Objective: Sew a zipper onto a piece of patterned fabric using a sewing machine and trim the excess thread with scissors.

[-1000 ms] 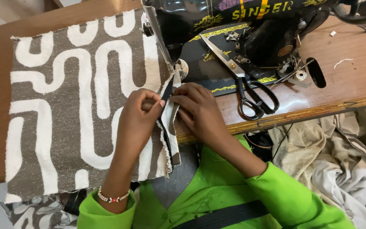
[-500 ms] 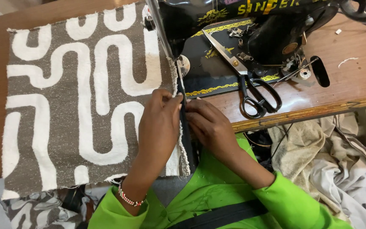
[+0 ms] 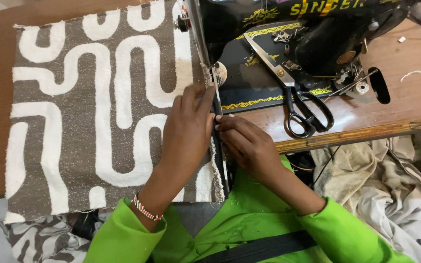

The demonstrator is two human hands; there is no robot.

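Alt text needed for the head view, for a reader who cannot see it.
Both hands, left hand and right hand, press the edge of a brown-and-white patterned fabric at a black sewing machine. Black-handled scissors lie on the machine's base.

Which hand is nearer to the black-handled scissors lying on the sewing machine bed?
Right. The right hand rests at the fabric edge, just left of the scissors; the left hand lies flat on the fabric, farther left.

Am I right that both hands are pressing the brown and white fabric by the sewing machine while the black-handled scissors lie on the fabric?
Not quite. The head view shows the scissors lying on the sewing machine base, right of the fabric, not on it. The left hand and right hand do press the fabric's edge.
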